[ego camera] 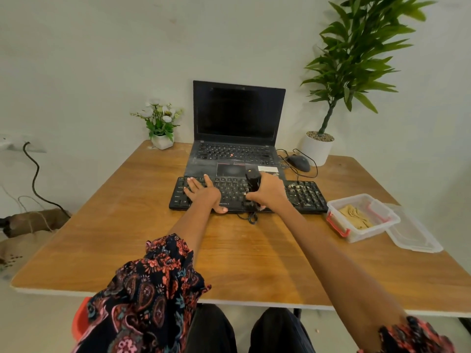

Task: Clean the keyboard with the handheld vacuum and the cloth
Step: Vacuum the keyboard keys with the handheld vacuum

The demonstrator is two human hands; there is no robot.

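Keyboard (303, 197) under both of my hands, black, lying across the wooden table (127, 225) just in front of the open laptop (237, 128). My left hand (204, 193) is pressed flat on its left half, palm down, fingers spread and extended over the keys, thumb reaching the near edge; it has hold of nothing. My right hand (269, 192) is closed around the handheld vacuum (252, 182), a short black body that I see standing roughly upright over the middle of the keyboard, its top end poking out beyond my knuckles. I cannot tell whether its lower end touches the keys, since my fingers cover it. A thin dark cord (251, 217) loops onto the table just below that hand, toward me.

To the right of my right hand, the number-pad end of the keyboard is speckled with pale crumbs. Further right again, well apart from my hand, a clear plastic container (334, 207) with red clips sits open, with a tan cloth (355, 216) folded inside it; its lid (413, 233) lies on the table just beyond it on the right. Beyond my right hand, past the laptop's corner, I see a dark mouse (299, 162) with its cable, and behind that a white pot holding a tall plant (356, 59). Beyond my left hand, at the far table edge, stands a small flower pot (161, 126).
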